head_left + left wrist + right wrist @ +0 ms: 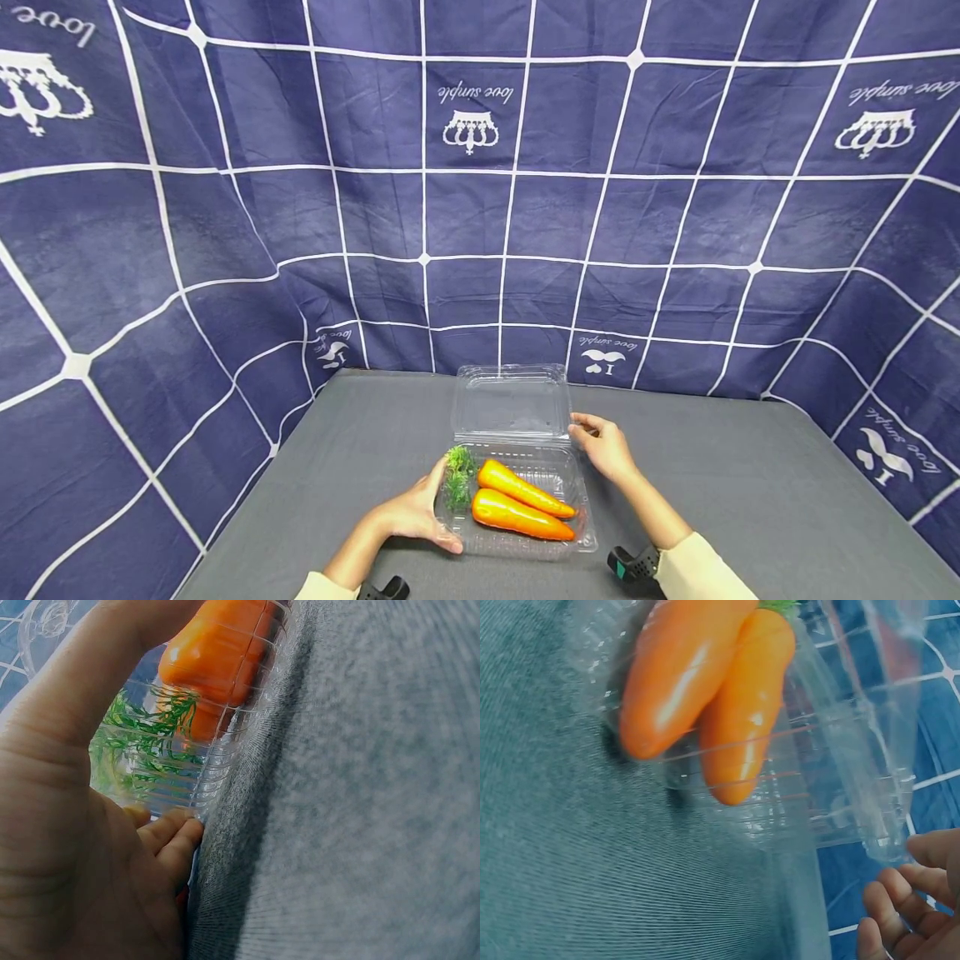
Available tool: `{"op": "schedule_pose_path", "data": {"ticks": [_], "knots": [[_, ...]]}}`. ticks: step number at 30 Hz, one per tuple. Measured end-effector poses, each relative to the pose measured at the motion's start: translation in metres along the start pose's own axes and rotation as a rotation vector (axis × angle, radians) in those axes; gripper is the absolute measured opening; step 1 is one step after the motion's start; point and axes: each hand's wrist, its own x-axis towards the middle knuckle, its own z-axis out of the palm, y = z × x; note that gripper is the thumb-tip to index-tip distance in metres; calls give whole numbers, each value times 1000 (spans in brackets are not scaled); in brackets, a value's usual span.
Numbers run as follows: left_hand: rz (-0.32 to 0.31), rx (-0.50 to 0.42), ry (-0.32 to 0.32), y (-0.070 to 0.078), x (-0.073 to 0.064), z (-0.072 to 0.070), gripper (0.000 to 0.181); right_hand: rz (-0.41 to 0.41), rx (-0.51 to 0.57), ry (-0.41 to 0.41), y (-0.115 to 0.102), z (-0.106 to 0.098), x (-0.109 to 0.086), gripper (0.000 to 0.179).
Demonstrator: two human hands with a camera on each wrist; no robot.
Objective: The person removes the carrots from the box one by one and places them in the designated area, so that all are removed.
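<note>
A clear plastic clamshell container (525, 546) lies on the grey table with its hinged lid (512, 402) raised at the back. Inside it are two orange carrots (522, 514) side by side, their green leafy tops (458, 479) toward the left end. My left hand (411, 508) holds the container's left end, thumb at the front corner and fingers along the side; in the left wrist view the fingertips (178, 834) touch its ribbed wall. At the lid's right edge, my right hand (606, 447) pinches the plastic between thumb and fingers, also seen from the right wrist.
The grey tabletop (750, 483) extends on both sides of the container. A dark blue cloth (570, 217) with white grid lines hangs behind and at both sides. Dark bands (633, 564) sit on the wrists by the pale sleeves.
</note>
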Motion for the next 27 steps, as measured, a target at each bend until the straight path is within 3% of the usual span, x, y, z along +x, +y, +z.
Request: {"op": "schedule_pose_path", "data": {"ticks": [15,21,27], "knots": [[-32,20,-18,-5,1,-3,136,33,-3,-48,7,4,-4,32],[-12,18,-15,-4,2,-2,135,40,-14,-57,9,4,-4,31],[-16,24,-13,-4,2,-1,136,26,-38,-9,7,3,-7,31]]}}
